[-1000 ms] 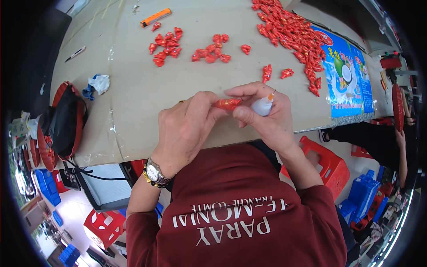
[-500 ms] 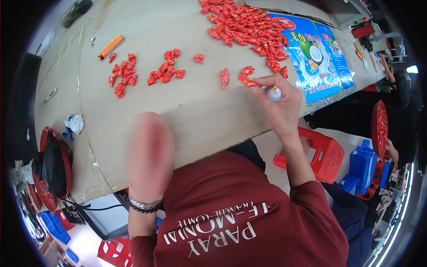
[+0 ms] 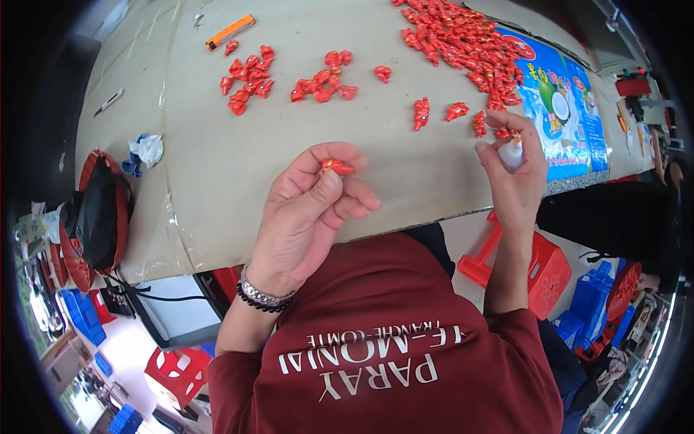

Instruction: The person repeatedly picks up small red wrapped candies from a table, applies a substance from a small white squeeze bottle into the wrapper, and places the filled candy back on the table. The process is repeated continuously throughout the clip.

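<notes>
My left hand (image 3: 307, 217) is raised over the near part of the table, pinching a small red and gold figure (image 3: 338, 167) between thumb and forefinger; the other fingers are loosely curled. In my right hand (image 3: 517, 181), a small white bottle with an orange tip (image 3: 512, 153) rests in the palm. Its thumb and forefinger are apart, close to the loose red pieces at the pile's near edge. Left of those fingertips lie single red pieces, among them an upright one (image 3: 421, 114) and a slanted one (image 3: 457, 111).
A large pile of red pieces (image 3: 463, 43) covers the far right. Smaller clusters (image 3: 249, 78) lie far left, near an orange box cutter (image 3: 230, 32). A blue printed cardboard sheet (image 3: 560, 101) lies right. Crumpled tissue (image 3: 149, 150) and a pen (image 3: 108, 102) are at left. A red stool (image 3: 546, 271) stands beside me.
My left hand, blurred before, has moved right and now shows a red figure in its pinch. My right hand has let go of a red piece and shifted toward the pile. The view has shifted.
</notes>
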`<state>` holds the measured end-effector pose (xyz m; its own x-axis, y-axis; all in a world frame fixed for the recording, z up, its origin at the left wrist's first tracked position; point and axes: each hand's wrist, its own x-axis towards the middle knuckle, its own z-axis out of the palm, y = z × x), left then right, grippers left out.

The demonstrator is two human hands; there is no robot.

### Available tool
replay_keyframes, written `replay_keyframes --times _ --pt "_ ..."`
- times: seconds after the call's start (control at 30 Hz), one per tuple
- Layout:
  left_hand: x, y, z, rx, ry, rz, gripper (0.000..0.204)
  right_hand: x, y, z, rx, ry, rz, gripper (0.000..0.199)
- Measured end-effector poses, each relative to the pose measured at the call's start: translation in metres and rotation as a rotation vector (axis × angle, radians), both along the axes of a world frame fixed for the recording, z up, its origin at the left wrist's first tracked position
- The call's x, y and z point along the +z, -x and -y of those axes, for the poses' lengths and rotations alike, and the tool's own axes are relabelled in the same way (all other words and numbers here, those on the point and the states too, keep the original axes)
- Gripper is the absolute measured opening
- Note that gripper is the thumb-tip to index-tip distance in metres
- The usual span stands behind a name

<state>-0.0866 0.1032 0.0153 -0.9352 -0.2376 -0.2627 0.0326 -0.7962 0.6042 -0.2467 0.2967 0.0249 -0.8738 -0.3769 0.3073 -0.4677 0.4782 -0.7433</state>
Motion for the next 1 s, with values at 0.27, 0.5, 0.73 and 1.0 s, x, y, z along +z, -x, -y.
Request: replay_keyframes --times 0.27,0.5,0.73,1.0 --pt "-0.014 -0.006 -0.002 0.017 0.178 -0.06 0.032 0.0 -0.019 0.027 0.49 0.117 0.178 0.035" --pt "-0.032 -0.013 0.0 0.086 0.07 -0.041 0.025 0.009 -0.04 0.047 0.365 0.302 0.209 0.031" --pt "-0.034 -0.017 -0.001 0.129 -0.003 -0.076 0.023 -0.001 -0.039 0.04 0.437 0.388 0.046 0.03" --pt "-0.035 -0.02 0.004 0.137 0.075 -0.056 0.025 0.008 -0.043 0.038 0.552 0.211 -0.308 0.033"
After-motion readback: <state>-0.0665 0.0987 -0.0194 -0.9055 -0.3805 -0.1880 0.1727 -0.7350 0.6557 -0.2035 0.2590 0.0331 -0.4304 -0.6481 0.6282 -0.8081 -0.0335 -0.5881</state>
